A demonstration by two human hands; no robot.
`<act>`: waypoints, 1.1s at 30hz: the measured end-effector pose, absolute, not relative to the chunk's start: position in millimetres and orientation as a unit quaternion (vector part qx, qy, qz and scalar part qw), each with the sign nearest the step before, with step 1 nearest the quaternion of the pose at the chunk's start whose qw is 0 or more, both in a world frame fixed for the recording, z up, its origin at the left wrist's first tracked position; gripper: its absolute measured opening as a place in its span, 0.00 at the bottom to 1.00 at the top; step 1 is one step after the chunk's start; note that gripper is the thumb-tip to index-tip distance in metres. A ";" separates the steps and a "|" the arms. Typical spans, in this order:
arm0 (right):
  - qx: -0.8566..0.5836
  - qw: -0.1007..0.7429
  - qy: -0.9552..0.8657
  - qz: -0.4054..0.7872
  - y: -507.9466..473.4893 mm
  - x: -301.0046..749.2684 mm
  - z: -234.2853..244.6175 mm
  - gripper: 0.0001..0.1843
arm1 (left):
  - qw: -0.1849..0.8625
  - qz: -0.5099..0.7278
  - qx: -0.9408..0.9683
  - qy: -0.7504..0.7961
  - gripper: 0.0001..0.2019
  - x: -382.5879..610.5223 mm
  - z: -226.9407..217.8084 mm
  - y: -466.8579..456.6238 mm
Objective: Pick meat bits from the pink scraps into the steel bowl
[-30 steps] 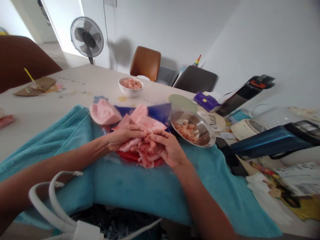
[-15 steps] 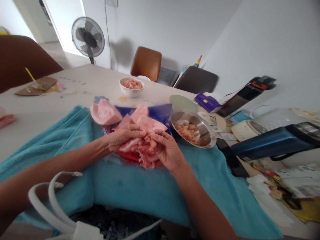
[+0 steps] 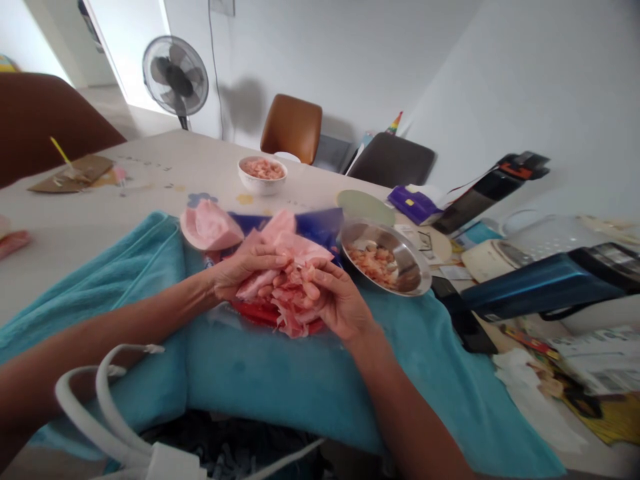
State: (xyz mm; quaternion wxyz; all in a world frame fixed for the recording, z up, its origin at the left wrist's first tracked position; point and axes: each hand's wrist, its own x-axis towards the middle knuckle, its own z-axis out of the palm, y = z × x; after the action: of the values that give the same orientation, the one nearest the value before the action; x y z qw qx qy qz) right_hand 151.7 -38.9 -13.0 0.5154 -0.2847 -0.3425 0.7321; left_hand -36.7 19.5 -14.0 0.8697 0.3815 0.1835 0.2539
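Note:
My left hand (image 3: 239, 269) and my right hand (image 3: 336, 301) meet over a heap of pink raw pieces (image 3: 289, 308) on a red board (image 3: 253, 312). The fingers of both hands are bent and pinched on one small pink piece (image 3: 294, 275) between them. The board rests on a teal towel (image 3: 280, 373) spread over the table. A steel bowl (image 3: 400, 248) with pinkish pieces inside sits just right of my right hand. Pink bags (image 3: 210, 225) and a blue sheet (image 3: 320, 223) lie behind the heap.
A white bowl (image 3: 262, 173) of pink bits stands farther back on the table. A fan (image 3: 175, 68) and brown chairs (image 3: 291, 125) are behind. Dark appliances (image 3: 545, 283), papers and a purple packet (image 3: 414, 203) crowd the right side. White tubing (image 3: 100, 413) hangs at the lower left.
My fingers have shifted a little on the small pink piece, my left hand rising slightly. Nothing else has moved.

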 end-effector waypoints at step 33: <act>-0.318 0.531 -0.337 0.710 -39.4 148.7 -12.4 0.11 | 0.857 0.253 0.381 0.238 0.08 -37.2 -18.4 21.3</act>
State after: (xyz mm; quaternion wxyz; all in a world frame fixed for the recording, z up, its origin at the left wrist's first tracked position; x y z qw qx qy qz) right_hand 148.7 -39.4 -12.4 0.5310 -0.3178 -0.3369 0.7096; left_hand -37.2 21.3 -18.4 0.8570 0.3808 0.2380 0.2529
